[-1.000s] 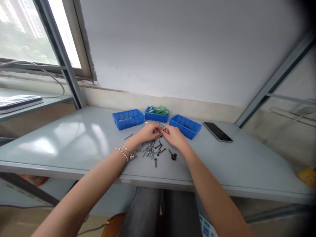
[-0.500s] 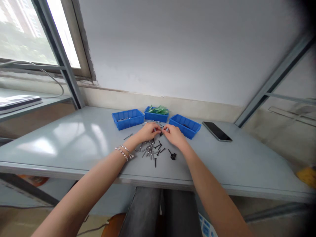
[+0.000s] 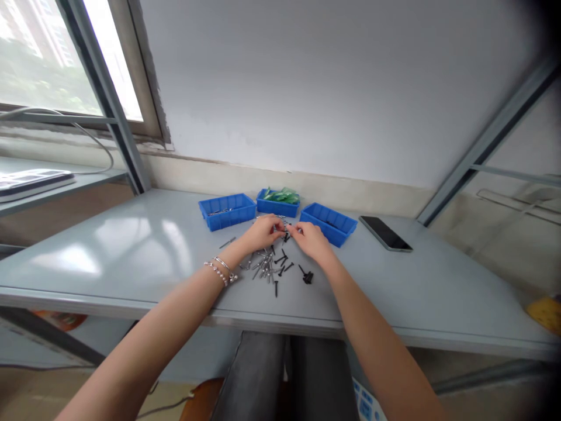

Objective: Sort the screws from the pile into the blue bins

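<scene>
My left hand [image 3: 263,232] and my right hand [image 3: 309,241] sit close together over the middle of the grey table [image 3: 131,257], their fingertips pinched near a small heap of screws. Anything between the fingers is too small to make out. Below them lies a loose spread of silver screws [image 3: 265,266] and black screws [image 3: 284,260], with a black cluster [image 3: 307,278] off to the right. A single silver screw [image 3: 227,242] lies apart on the left. Three blue plastic trays stand just beyond my hands: a left tray [image 3: 228,220], a middle tray [image 3: 277,209] and a right tray [image 3: 328,233].
Green items [image 3: 281,196] lie in the middle tray, and small metal pieces lie in the left tray. A black phone [image 3: 385,233] rests on the table to the right. The wall rises behind the table, with a window at upper left.
My fingertips have drawn slightly apart from touching, and a black screw now shows between my hands. The screws on the table look unmoved, and the view has shifted only slightly.
</scene>
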`<state>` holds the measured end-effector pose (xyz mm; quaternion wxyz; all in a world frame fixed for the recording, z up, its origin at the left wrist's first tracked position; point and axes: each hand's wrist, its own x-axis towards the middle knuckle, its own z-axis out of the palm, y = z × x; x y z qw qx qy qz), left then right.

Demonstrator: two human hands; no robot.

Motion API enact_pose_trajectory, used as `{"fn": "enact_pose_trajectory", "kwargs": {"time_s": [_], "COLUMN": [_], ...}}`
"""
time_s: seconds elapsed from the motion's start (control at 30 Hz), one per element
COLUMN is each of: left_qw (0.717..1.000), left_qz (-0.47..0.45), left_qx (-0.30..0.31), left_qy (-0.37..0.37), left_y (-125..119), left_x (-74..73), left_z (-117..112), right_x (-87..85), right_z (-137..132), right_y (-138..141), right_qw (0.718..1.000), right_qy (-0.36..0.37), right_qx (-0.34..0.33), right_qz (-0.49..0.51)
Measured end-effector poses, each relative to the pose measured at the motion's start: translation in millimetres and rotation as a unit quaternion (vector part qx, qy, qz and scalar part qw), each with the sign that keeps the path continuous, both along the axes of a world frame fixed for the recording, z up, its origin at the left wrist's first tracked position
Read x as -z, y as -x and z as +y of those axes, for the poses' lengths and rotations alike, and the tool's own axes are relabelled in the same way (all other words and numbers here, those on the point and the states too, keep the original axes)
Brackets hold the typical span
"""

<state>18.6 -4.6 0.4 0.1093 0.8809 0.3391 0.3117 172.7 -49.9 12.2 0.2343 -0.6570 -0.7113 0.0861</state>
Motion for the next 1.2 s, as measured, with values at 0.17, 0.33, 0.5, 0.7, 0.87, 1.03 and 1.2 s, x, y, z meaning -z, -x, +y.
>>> {"fn": "enact_pose_trajectory", "kwargs": {"time_s": [0.17, 0.33, 0.5, 0.7, 0.87, 1.03, 1.2], "left_qw": [1.0, 1.0, 1.0, 0.999, 0.999, 1.0, 0.999], "left_qz": [-0.002, 0.002, 0.016, 0.015, 0.012, 0.007, 0.011], "left_qx": [-0.005, 0.001, 0.021, 0.025, 0.028, 0.03, 0.031], "left_qy": [0.002, -0.003, -0.011, -0.015, -0.01, -0.005, -0.006], "left_y": [-0.8, -0.4, 0.5, -0.1, -0.5, -0.3, 0.1], "left_x": [-0.5, -0.9, 0.4, 1.9, 2.8, 2.9, 4.0], "left_z": [-0.7, -2.4, -3.0, -0.8, 0.1, 0.4, 1.5], "right_x": [0.5, 1.5, 2.1, 2.2, 2.2, 2.3, 2.2], "right_z": [1.2, 3.2, 4.5, 4.5, 4.3, 4.6, 4.4], "right_y": [0.7, 0.7, 0.1, -0.4, -0.2, -0.2, 0.0], "right_qw": [1.0, 1.0, 0.999, 0.999, 0.998, 0.998, 0.997], "right_qy": [-0.009, -0.025, -0.037, -0.045, -0.05, -0.052, -0.054], "right_qx": [-0.016, -0.015, -0.005, -0.009, -0.013, -0.019, -0.031], "right_qz": [-0.004, 0.01, 0.015, 0.02, 0.025, 0.031, 0.033]}}
